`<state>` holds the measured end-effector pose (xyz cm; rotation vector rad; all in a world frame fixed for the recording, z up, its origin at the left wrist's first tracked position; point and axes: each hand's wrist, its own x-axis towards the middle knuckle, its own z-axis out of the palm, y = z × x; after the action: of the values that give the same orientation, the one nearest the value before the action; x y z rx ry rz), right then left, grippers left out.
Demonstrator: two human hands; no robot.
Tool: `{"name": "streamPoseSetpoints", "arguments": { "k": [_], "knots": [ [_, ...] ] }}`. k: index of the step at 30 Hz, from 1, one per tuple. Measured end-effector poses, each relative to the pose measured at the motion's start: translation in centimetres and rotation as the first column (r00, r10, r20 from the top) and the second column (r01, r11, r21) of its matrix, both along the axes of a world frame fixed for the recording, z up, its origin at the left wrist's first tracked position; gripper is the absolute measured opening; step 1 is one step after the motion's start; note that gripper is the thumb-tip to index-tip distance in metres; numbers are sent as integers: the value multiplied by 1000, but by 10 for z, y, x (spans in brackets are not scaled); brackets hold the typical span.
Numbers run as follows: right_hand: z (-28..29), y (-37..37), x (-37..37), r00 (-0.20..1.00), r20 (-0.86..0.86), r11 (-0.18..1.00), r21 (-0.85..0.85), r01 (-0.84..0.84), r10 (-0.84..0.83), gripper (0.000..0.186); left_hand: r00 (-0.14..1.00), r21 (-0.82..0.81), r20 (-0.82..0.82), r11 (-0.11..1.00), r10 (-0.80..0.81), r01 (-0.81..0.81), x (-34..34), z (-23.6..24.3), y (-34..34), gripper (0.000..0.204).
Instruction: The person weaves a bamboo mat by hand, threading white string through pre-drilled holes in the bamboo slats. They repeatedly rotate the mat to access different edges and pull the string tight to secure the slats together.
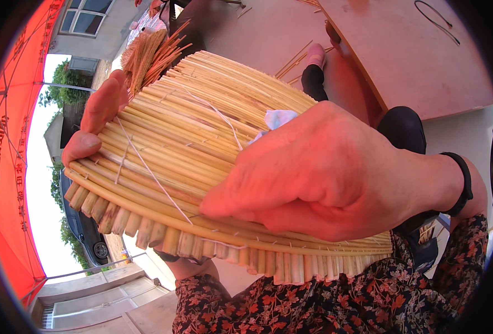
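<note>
A curved panel of pale yellow stalks [180, 131], laid side by side, spans the middle, tilted. One long thin stalk is stitched along its near edge, below which the cut ends stick out. My left hand [93, 119] grips the panel's left edge, fingers curled over it; the rest of that hand is hidden behind. Over the near right part, my right hand [319, 178] is closed in a pinch at the stitched edge. What its fingertips hold is hidden. White thread [152, 170] slants across the stalks to near those fingertips. A pale scrap of cloth [280, 118] shows behind the right hand.
A bundle of loose stalks [146, 58] lies beyond the panel at the far left. A table [419, 61] with a dark wire loop [438, 25] stands at the far right. Another person's leg [314, 80] shows beyond the panel. Red tent cloth [10, 156] hangs at left.
</note>
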<state>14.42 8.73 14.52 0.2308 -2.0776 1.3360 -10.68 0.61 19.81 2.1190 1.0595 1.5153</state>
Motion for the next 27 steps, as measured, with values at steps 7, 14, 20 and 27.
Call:
{"name": "streamPoseSetpoints", "arguments": {
  "k": [7, 14, 20, 27],
  "knots": [
    [6, 13, 3, 998, 30, 998, 22, -63, 63, 26, 981, -120, -77, 978, -181, 171, -35, 15, 3, 29],
    [35, -17, -16, 994, 43, 995, 4, -100, 100, 28, 996, 76, -76, 996, 42, -36, 11, 20, -33, 36],
    [30, 18, 9, 987, 122, 992, 53, -113, 106, 22, 955, 102, 166, 959, 246, -265, 58, -9, -8, 44],
    [20, 2, -7, 999, -45, 997, 68, 31, -28, 13, 997, 46, 74, 998, 28, -32, 18, 5, -5, 59]
  ]
}}
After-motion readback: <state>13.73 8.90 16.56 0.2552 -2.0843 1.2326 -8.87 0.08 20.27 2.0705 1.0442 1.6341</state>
